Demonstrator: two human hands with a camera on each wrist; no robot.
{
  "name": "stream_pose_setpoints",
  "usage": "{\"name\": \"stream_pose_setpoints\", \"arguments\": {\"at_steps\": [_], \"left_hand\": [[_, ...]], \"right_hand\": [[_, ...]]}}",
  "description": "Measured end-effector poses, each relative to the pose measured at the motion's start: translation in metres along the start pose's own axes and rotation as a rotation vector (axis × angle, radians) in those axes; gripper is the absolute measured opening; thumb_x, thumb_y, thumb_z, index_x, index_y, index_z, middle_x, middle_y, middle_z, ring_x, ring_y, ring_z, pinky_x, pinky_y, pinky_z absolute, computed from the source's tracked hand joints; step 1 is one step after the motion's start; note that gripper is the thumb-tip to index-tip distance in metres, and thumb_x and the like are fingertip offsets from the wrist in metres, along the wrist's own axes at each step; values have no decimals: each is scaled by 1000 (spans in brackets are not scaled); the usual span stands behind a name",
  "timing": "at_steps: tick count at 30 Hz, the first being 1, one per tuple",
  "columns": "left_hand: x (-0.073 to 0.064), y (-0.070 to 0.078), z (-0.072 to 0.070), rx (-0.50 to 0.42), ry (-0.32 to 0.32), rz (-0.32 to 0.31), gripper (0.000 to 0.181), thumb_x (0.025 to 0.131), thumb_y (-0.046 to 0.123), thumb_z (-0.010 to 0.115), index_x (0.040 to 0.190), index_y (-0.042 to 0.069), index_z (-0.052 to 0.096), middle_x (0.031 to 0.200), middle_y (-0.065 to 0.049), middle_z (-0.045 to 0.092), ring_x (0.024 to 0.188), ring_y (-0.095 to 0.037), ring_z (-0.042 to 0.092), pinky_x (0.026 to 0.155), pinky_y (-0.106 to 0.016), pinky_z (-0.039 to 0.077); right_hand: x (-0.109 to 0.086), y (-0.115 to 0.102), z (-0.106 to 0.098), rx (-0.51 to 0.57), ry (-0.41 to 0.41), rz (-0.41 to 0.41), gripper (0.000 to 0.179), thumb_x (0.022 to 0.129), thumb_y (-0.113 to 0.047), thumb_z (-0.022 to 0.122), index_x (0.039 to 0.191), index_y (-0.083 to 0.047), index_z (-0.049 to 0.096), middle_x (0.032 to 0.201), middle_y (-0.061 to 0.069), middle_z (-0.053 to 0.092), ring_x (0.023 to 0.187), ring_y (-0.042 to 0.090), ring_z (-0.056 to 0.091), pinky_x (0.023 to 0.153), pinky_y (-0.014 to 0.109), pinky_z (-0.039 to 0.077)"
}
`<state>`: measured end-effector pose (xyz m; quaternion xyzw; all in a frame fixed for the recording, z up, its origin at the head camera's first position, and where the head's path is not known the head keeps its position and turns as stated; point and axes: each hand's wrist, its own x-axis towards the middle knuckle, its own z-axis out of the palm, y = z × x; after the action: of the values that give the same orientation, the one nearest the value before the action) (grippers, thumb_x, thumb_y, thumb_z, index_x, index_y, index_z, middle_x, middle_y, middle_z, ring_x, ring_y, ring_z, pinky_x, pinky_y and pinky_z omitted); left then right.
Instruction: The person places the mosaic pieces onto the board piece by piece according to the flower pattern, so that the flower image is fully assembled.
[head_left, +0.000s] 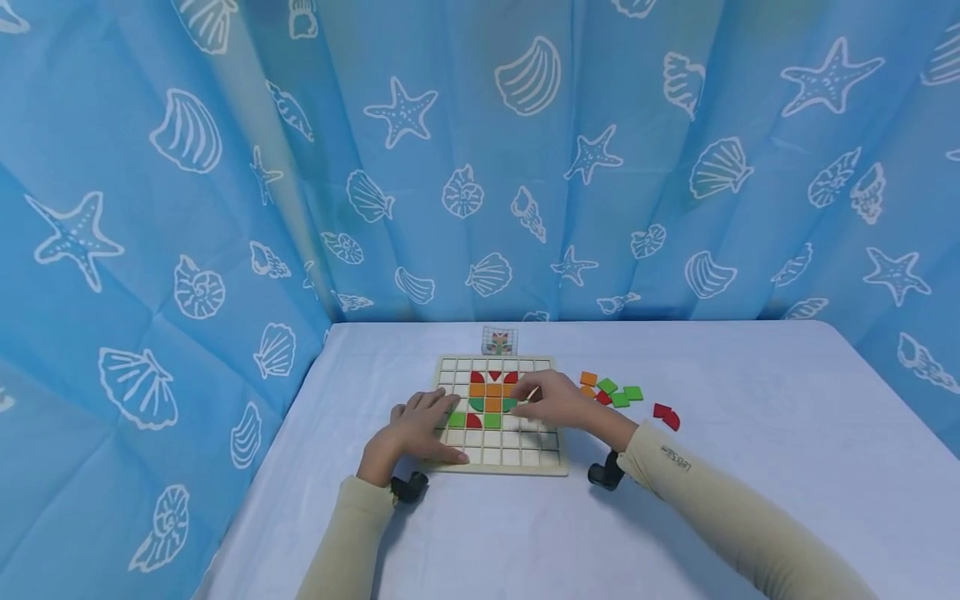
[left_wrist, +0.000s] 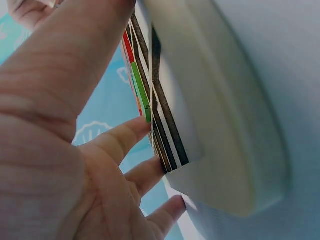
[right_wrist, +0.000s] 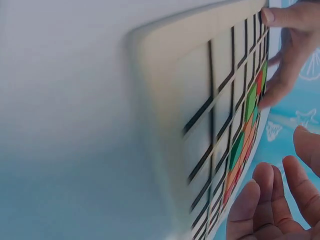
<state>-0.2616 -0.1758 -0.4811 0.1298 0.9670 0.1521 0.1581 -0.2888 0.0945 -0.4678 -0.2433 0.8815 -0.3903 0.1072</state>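
Note:
A square wooden grid board (head_left: 517, 470) lies on the table, with red, orange and green tiles set in its upper and middle cells. My left hand (head_left: 423, 429) rests on the board's left side, fingers spread and thumb along the near edge. In the left wrist view, its fingertips touch the board's grid (left_wrist: 170, 127). Over the right half of the board hovers my right hand (head_left: 558, 400), near a dark green tile (head_left: 508, 405). In the right wrist view, this hand's fingers (right_wrist: 245, 200) are loosely bent, with nothing between them and the thumb.
Loose orange, green and red tiles (head_left: 620, 400) lie right of the board. Farther right are two red pieces (head_left: 671, 421). A small pattern card (head_left: 499, 341) stands behind the board. The table has a white cloth (head_left: 525, 542); a blue shell-print curtain (head_left: 450, 233) hangs behind it.

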Motion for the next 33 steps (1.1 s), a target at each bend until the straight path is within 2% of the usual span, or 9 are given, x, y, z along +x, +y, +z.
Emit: {"name": "stream_pose_setpoints", "arguments": {"at_steps": [10, 16, 21, 24, 30, 33], "left_hand": [[2, 3, -1, -16, 18, -9, 102, 69, 60, 82, 154, 26, 35, 163, -7, 27, 149, -34, 21, 117, -64, 19], [-4, 1, 3, -11, 21, 12, 102, 70, 58, 82, 153, 22, 36, 161, -9, 30, 147, -35, 23, 115, -65, 22], [-5, 2, 1, -15, 37, 20, 101, 70, 57, 82, 153, 22, 36, 160, -9, 31, 146, -35, 25, 115, -66, 22], [-5, 3, 1, -21, 25, 10, 102, 70, 59, 82, 153, 23, 36, 161, -8, 31, 147, -35, 25, 116, -65, 22], [-3, 3, 1, -18, 15, -21, 103, 69, 59, 83, 154, 26, 34, 162, -7, 29, 147, -35, 23, 116, -65, 20], [-3, 4, 1, -16, 7, -30, 103, 69, 59, 82, 154, 26, 34, 162, -7, 28, 148, -34, 23, 117, -65, 20]], "right_hand": [[-30, 35, -34, -74, 105, 147, 22, 85, -18, 77, 105, -8, 71, 98, 4, 69, 86, 16, 61, 76, 30, 54], [-53, 57, -49, -75, 125, 205, 23, 86, -18, 76, 106, -6, 72, 97, 5, 69, 86, 17, 60, 74, 29, 53], [-69, 67, -67, -83, 169, 251, 23, 88, -18, 74, 107, -6, 71, 100, 7, 69, 88, 20, 62, 77, 33, 57], [-78, 71, -76, -98, 174, 278, 25, 88, -19, 74, 109, -6, 70, 104, 10, 69, 91, 21, 63, 79, 36, 58], [-94, 80, -90, -102, 177, 316, 31, 90, -21, 73, 115, -4, 68, 111, 17, 67, 90, 24, 63, 67, 34, 58], [-101, 86, -96, -120, 178, 319, 33, 90, -22, 72, 116, -2, 67, 112, 19, 66, 91, 27, 64, 66, 34, 59]]}}
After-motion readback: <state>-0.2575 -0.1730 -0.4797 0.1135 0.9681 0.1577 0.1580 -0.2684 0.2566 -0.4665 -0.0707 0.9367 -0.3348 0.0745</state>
